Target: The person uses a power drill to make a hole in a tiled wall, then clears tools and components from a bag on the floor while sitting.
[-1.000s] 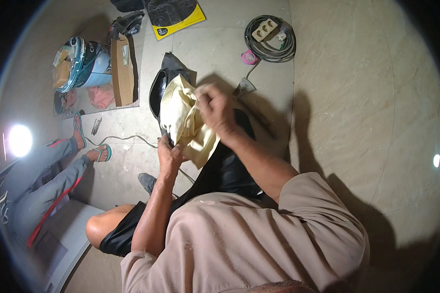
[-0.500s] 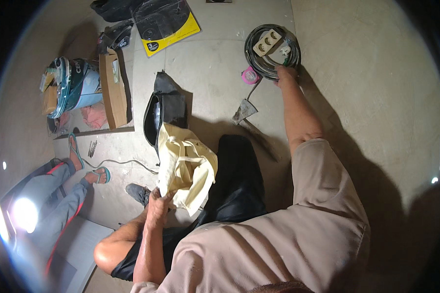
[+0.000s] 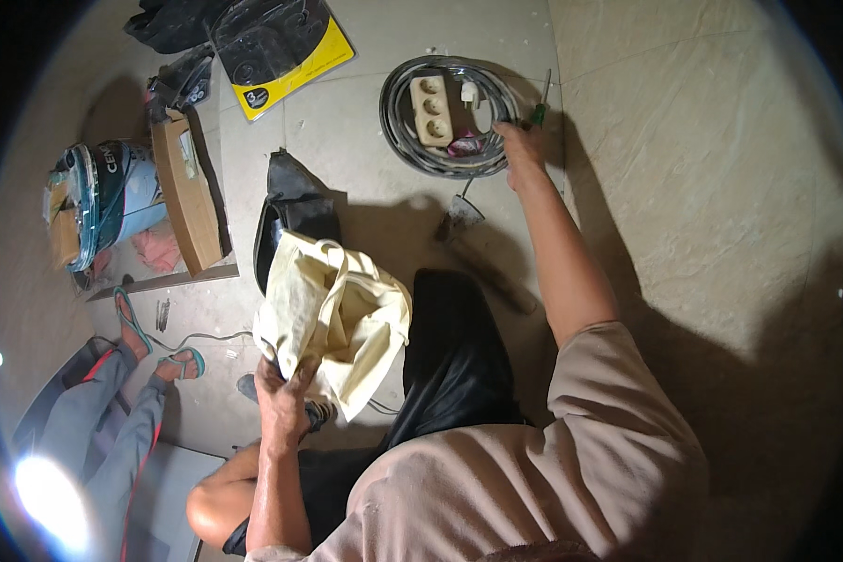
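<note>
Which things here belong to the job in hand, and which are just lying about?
In hand: cream cloth bag (left hand); coiled extension cable with three-socket strip (right hand).

Lying about: cardboard box; bucket; yellow-and-black package; flat-bladed tool.

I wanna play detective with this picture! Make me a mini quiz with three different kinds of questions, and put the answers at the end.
1. Which hand grips the cream tote bag?
2. Inside or outside: where does the green-handled screwdriver lie, compared with the cable coil?
3. Fill in: the power strip has ___ sockets.

Key:
1. The left hand.
2. Outside, beside the right hand.
3. Three.
</note>
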Demonstrator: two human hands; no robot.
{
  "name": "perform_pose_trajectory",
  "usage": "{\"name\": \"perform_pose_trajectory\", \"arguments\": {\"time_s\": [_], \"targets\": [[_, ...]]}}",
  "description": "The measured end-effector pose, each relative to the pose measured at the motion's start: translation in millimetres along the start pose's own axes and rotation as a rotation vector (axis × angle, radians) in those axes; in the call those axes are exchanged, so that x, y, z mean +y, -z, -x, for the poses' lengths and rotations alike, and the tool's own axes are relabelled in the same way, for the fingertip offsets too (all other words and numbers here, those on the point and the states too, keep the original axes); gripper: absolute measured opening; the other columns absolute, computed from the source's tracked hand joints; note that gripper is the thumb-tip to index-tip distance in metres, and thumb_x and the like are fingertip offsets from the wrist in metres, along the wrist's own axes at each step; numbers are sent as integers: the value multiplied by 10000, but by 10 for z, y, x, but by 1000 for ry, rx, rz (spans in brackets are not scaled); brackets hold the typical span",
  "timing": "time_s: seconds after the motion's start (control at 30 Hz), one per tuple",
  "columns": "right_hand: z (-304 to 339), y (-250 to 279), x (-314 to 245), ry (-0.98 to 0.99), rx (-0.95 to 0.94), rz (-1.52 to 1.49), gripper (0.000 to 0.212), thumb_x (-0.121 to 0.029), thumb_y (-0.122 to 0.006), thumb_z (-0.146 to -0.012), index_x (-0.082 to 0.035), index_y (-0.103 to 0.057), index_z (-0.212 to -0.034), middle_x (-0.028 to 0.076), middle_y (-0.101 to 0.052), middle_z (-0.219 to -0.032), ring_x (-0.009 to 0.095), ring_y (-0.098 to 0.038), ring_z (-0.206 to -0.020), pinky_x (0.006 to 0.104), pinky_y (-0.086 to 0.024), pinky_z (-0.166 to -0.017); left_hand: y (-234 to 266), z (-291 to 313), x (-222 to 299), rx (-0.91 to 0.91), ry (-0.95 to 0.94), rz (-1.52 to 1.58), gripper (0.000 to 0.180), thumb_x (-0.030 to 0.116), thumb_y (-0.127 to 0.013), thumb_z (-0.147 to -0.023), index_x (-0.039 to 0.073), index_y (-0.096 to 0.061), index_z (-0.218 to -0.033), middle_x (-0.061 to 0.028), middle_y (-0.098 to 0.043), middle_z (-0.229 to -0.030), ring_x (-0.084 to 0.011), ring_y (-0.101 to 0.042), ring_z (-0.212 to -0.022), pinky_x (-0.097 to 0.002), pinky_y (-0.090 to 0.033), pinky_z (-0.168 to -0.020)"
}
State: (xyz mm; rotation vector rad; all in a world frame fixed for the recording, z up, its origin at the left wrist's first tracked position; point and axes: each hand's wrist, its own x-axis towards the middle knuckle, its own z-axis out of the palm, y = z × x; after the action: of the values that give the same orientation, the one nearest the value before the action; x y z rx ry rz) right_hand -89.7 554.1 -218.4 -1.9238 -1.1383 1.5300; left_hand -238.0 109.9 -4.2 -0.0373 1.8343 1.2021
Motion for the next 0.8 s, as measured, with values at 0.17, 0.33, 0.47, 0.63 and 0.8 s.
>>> {"name": "perform_pose_trajectory", "arguments": {"time_s": [0.17,0.33,0.47,0.63,0.8], "targets": [[-7,-207,58,2,-127,-13,499,-145,-832,-712,35,-683,-1153,203,-687,-1142,297,-675,-991,395,-533,-857,-10,-254,-1,215,22,133,612,159,-747,-877,1,-472,-1401,-148,-572,-1355,-233,-565,-1209,-378,-465,-1029],[496,-204,-511,199,-454,-202,332,-106,-766,-821,16,-638,-1102,144,-701,-989,278,-719,-858,403,-604,-759,293,-357,-117,56,309,583,630,329,-711,-908,-31,-496,-1378,-176,-581,-1290,-298,-582,-1152,-387,-482,-977],[1373,45,-996,563,-541,-198,210,-88,-708,-917,30,-620,-1068,152,-701,-963,250,-719,-793,387,-614,-716,296,-372,-257,459,82,311,402,209,-656,-952,-16,-572,-1274,-146,-691,-1138,-242,-650,-1037,-346,-517,-914],[2229,668,-1203,499,-718,-386,158,-149,-639,-982,-5,-610,-1040,60,-570,-790,158,-535,-686,456,-582,-826,214,-380,-342,430,-189,319,289,162,-697,-941,-8,-638,-1167,-58,-682,-997,-116,-622,-808,-275,-529,-748],[2722,734,-865,161,-944,-575,165,-198,-595,-1008,-35,-600,-985,19,-521,-755,130,-498,-635,474,-573,-774,246,-332,-282,289,-353,313,283,165,-661,-975,-4,-653,-1202,-44,-690,-1011,-117,-645,-863,-271,-550,-799]]}}
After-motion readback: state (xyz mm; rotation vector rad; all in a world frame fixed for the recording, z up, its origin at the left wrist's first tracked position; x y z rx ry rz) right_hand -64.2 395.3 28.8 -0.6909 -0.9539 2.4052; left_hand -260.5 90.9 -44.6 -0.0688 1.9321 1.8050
